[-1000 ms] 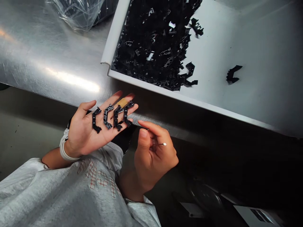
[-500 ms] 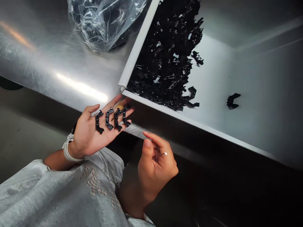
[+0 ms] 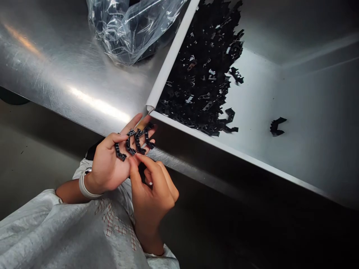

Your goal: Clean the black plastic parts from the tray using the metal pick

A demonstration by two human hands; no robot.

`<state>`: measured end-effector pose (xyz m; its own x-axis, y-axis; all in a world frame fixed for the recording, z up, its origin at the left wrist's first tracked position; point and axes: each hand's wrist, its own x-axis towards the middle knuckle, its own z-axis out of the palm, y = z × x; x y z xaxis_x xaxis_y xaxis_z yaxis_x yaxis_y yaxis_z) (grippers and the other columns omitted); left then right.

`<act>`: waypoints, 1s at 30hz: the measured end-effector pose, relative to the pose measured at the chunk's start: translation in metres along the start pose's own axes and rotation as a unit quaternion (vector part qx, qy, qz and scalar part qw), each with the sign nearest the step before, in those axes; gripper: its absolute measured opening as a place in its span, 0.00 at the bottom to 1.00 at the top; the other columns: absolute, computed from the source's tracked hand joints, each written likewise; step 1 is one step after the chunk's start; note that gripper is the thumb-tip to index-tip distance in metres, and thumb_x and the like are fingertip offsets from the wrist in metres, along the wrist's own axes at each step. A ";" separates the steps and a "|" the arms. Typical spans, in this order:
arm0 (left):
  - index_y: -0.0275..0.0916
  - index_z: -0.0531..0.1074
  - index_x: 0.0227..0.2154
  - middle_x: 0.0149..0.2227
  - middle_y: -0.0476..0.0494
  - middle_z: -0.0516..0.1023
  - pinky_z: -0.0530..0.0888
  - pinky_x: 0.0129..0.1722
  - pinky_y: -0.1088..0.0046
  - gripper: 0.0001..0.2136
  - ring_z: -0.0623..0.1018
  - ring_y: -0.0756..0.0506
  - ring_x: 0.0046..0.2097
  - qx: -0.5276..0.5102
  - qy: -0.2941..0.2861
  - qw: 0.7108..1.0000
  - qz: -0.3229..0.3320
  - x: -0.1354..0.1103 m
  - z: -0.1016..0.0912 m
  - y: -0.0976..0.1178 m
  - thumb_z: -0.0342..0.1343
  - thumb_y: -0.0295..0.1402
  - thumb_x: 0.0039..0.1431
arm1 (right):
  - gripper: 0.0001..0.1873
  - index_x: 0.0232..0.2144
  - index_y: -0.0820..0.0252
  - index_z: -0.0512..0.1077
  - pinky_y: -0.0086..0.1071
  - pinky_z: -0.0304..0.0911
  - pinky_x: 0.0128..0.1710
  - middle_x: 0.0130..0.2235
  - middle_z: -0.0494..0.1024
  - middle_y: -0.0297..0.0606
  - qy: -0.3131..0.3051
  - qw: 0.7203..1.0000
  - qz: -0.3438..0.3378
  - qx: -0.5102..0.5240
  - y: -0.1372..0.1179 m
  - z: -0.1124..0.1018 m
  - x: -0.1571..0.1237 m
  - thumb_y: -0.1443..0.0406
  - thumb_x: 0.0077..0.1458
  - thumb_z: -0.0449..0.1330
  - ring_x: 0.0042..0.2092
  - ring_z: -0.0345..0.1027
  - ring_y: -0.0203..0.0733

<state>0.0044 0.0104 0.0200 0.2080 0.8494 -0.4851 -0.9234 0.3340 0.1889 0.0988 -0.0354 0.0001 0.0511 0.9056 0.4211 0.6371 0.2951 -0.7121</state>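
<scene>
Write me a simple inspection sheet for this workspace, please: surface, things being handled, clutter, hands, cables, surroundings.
Surface: shiny, scratched silver metal table, reflecting light.
Things handled: four small black C-shaped parts lie across the left hand; a dense heap of black parts fills one side of a white straight-sided bin.
Clutter: crumpled clear plastic bag with dark contents, on the table.
Hands: left open, palm up; right hand has thumb and forefinger at the second part's lower end, grip unclear.
Cables: nothing seen.
Surroundings: dull grey floor; deep shadow at lower right.
</scene>
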 end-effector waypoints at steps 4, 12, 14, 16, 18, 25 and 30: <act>0.46 0.55 0.70 0.70 0.49 0.65 0.58 0.72 0.51 0.36 0.62 0.37 0.71 0.008 -0.012 1.000 0.014 -0.001 0.002 -0.002 0.44 0.26 0.57 | 0.07 0.39 0.59 0.75 0.25 0.61 0.24 0.26 0.73 0.28 0.009 1.000 0.015 -0.019 -0.003 0.002 0.000 0.74 0.59 0.64 0.24 0.64 0.29; 0.42 0.61 0.67 0.66 0.46 0.71 0.60 0.70 0.53 0.31 0.67 0.39 0.69 0.022 -0.010 0.999 0.026 0.001 0.000 -0.003 0.42 0.28 0.58 | 0.08 0.36 0.59 0.73 0.24 0.58 0.24 0.26 0.72 0.27 -0.005 1.000 0.029 0.002 -0.003 0.001 -0.001 0.75 0.59 0.63 0.24 0.59 0.27; 0.39 0.64 0.65 0.64 0.44 0.74 0.62 0.70 0.55 0.29 0.71 0.39 0.66 0.019 0.006 0.999 0.031 0.001 -0.003 -0.001 0.44 0.29 0.59 | 0.07 0.36 0.59 0.73 0.24 0.56 0.24 0.25 0.71 0.26 -0.005 1.000 0.027 0.015 0.000 -0.002 -0.003 0.75 0.60 0.62 0.24 0.57 0.27; 0.36 0.66 0.63 0.62 0.43 0.76 0.65 0.68 0.59 0.27 0.75 0.40 0.63 0.011 0.030 0.998 0.047 0.003 -0.004 0.002 0.46 0.29 0.60 | 0.07 0.36 0.58 0.73 0.24 0.55 0.23 0.24 0.67 0.25 0.005 0.999 0.029 0.018 0.005 -0.004 -0.004 0.74 0.60 0.62 0.23 0.55 0.27; 0.36 0.66 0.63 0.60 0.43 0.78 0.70 0.64 0.63 0.26 0.78 0.42 0.60 0.000 0.058 0.996 0.067 0.005 -0.003 0.006 0.46 0.29 0.62 | 0.06 0.36 0.57 0.74 0.23 0.55 0.23 0.22 0.62 0.23 0.027 0.999 0.041 0.014 0.010 -0.006 -0.004 0.73 0.59 0.62 0.22 0.53 0.28; 0.34 0.68 0.61 0.53 0.43 0.83 0.79 0.49 0.69 0.22 0.83 0.44 0.51 -0.032 0.115 0.989 0.088 0.015 0.003 0.031 0.46 0.30 0.65 | 0.03 0.35 0.58 0.74 0.23 0.56 0.21 0.21 0.60 0.23 0.046 0.998 0.028 0.022 0.025 -0.008 0.001 0.71 0.61 0.63 0.20 0.54 0.28; 0.35 0.68 0.55 0.53 0.43 0.81 0.78 0.50 0.72 0.18 0.80 0.47 0.56 0.027 0.074 0.973 0.217 0.040 0.038 0.079 0.44 0.30 0.66 | 0.02 0.36 0.58 0.74 0.21 0.57 0.21 0.21 0.60 0.23 0.047 0.998 0.002 0.029 0.035 -0.007 0.001 0.69 0.62 0.61 0.20 0.55 0.28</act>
<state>-0.0480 0.0863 0.0482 -0.2506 0.8488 -0.4656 -0.8948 -0.0196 0.4459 0.1265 -0.0263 -0.0205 0.1277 0.8754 0.4662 0.5904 0.3106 -0.7449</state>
